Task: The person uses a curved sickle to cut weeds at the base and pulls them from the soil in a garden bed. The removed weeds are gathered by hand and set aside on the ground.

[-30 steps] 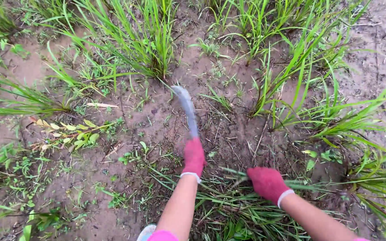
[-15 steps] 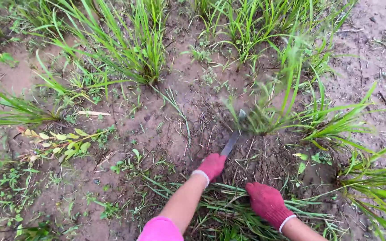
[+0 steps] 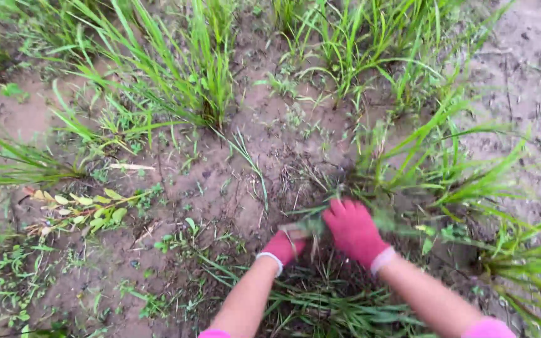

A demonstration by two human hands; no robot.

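Bare, damp soil (image 3: 233, 181) with scattered grass clumps is filling the view, and both gloved hands are now working close together low in the middle of it.

A grass tuft (image 3: 408, 169) just ahead of the hands is what the work is centring on. Half a second ago the blade was reaching out into the base of this tuft; now the right hand (image 3: 353, 230) is moving in from where it was resting on the cut pile, and it is closing over the loosened stems at the tuft's foot, fingers curled around blurred green blades. So the chopping stroke looks finished and the gathering of what it freed seems to be under way.

Beside it, almost touching, the left hand (image 3: 283, 245) is keeping its grip on the knife handle (image 3: 295, 230); the blade is drawn back and mostly hidden behind the right hand and the moving grass.

Under both forearms a heap of cut grass (image 3: 327, 300) is lying flat on the ground. Farther out, a taller clump (image 3: 201, 75) is standing uncut at upper left, and a small leafy weed (image 3: 89, 209) is lying to the left.
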